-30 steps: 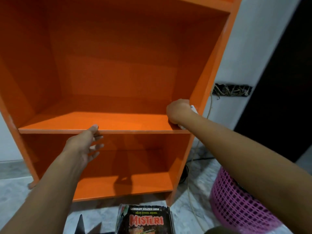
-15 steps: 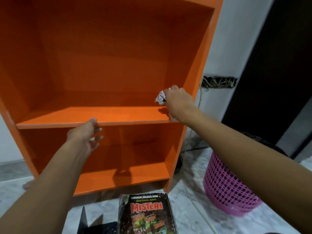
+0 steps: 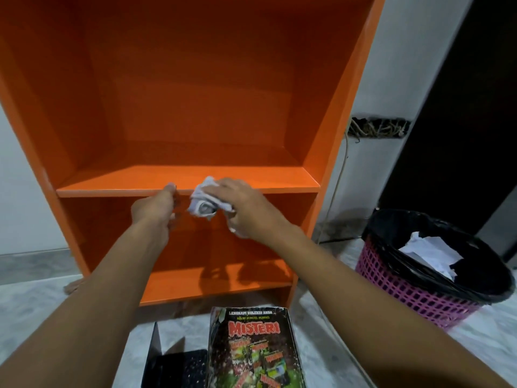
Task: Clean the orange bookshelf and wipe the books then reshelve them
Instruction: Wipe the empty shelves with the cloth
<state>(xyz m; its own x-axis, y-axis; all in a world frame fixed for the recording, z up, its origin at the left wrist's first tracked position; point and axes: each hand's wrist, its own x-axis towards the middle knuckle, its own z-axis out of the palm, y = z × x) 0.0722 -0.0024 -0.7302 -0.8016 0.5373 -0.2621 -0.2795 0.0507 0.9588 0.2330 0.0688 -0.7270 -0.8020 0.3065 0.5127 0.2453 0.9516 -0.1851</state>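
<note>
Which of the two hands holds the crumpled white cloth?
The right hand; it grips the cloth, whereas the left hand at the shelf edge holds none.

Orange bookshelf (image 3: 195,93): top and upper left side cut by frame. Book (image 3: 253,348): lower part cut by bottom edge, small cover print unreadable. Dark object (image 3: 173,368) left of it also cut, can't identify. Right hand (image 3: 246,208) motion-blurred, covers upper part of cloth (image 3: 202,205). Left hand (image 3: 154,211): fingers curled out of sight, hold on shelf edge unclear. Wall recess (image 3: 377,128): contents too small.
</note>
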